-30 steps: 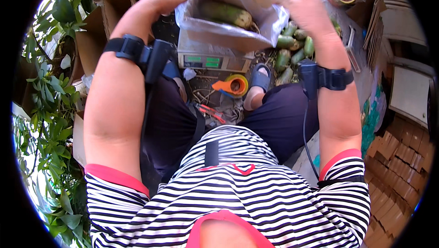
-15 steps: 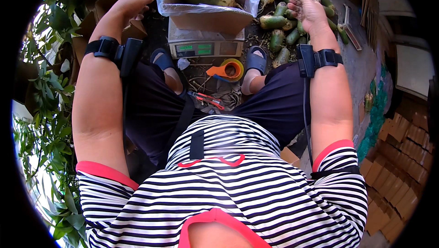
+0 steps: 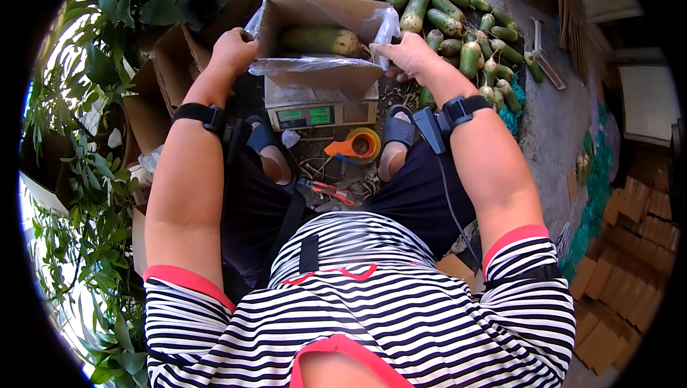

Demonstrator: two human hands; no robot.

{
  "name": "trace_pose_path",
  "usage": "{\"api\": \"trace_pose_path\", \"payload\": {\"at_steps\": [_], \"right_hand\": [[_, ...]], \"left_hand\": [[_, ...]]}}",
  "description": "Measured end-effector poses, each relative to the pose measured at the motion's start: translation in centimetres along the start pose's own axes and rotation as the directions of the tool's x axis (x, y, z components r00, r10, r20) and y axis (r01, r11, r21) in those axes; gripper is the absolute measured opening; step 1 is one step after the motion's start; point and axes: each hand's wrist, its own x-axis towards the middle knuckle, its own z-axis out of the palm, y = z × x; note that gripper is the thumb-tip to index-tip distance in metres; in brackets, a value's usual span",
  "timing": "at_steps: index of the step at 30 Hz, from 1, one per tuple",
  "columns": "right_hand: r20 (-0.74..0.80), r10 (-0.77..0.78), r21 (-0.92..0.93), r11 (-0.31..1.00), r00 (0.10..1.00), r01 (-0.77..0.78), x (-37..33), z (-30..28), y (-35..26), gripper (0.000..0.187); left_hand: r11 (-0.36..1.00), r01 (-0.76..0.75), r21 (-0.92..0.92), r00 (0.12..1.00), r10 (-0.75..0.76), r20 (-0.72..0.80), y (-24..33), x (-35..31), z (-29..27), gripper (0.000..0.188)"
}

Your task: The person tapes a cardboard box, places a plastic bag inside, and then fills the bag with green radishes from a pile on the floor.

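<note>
A cardboard box (image 3: 322, 77) lined with a clear plastic bag (image 3: 388, 25) stands on a digital scale (image 3: 322, 115) in front of me. A large green radish (image 3: 315, 41) lies inside, its pale root end to the right. My left hand (image 3: 235, 52) is closed at the box's left side, fingertips pinching the liner's edge. At the right front corner, my right hand (image 3: 411, 57) has thumb and fingers pinched on the liner, other fingers curled below. Part of the liner hangs over the box's front rim.
Several green radishes (image 3: 447, 23) lie piled on the floor beyond and right of the box. Between my sandals sit an orange tape dispenser (image 3: 354, 146) and a red utility knife (image 3: 329, 191). Leafy plants (image 3: 79, 152) line the left; flattened cardboard (image 3: 626, 266) is stacked at right.
Both hands have come inward from spread, open positions beside the box and closed on the liner's edges. The view has shifted, showing more of the radish pile.
</note>
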Motion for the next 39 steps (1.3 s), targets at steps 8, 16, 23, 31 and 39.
{"api": "trace_pose_path", "payload": {"at_steps": [8,16,23,31,39], "right_hand": [[-0.083,-0.31,-0.507,0.832,0.947,0.227,2.2,-0.9,-0.7,0.035],[-0.276,-0.273,-0.449,0.884,0.922,0.127,3.4,-2.8,-1.2,0.035],[-0.261,-0.061,0.35,0.924,0.963,0.153,2.7,-2.0,-1.8,0.021],[-0.159,0.083,0.744,0.665,0.984,0.064,3.7,-3.1,-1.1,0.013],[-0.142,-0.259,-0.131,0.962,0.955,0.241,2.9,-4.1,-1.3,0.051]], "left_hand": [[0.897,0.288,-0.335,0.916,-0.157,0.369,0.2,-2.8,-1.0,0.021],[0.605,0.686,-0.405,0.728,-0.572,0.379,-3.0,0.3,1.4,0.071],[0.285,0.726,-0.626,0.683,-0.404,0.609,-2.3,0.9,-0.7,0.021],[0.052,0.171,-0.984,0.945,0.275,0.179,4.4,-2.9,-4.9,0.023],[0.26,0.081,-0.962,0.965,0.22,0.141,11.0,-5.2,-3.7,0.021]]}}
